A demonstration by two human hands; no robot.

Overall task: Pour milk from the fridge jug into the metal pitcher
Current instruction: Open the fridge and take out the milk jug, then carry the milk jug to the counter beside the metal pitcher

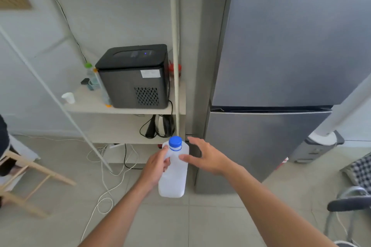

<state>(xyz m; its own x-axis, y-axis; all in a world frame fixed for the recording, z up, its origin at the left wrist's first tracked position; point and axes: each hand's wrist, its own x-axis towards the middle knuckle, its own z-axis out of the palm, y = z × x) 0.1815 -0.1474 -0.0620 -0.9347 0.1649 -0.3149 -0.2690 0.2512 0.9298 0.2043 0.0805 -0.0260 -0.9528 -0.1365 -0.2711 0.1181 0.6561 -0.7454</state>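
Note:
A white plastic milk jug (174,174) with a blue screw cap (175,142) hangs upright in mid-air at the centre of the view. My left hand (156,167) is wrapped around its handle on the left side. My right hand (204,156) is beside the jug on the right, fingers spread, with the thumb touching the jug's upper side. The grey two-door fridge (281,66) stands right behind, both doors closed. No metal pitcher is in view.
A black countertop appliance (134,78) sits on a pale shelf (128,109) left of the fridge, with a paper cup (68,98) and bottles. Cables (108,186) trail over the tiled floor. A wooden frame (30,174) stands left, a chair (349,204) right.

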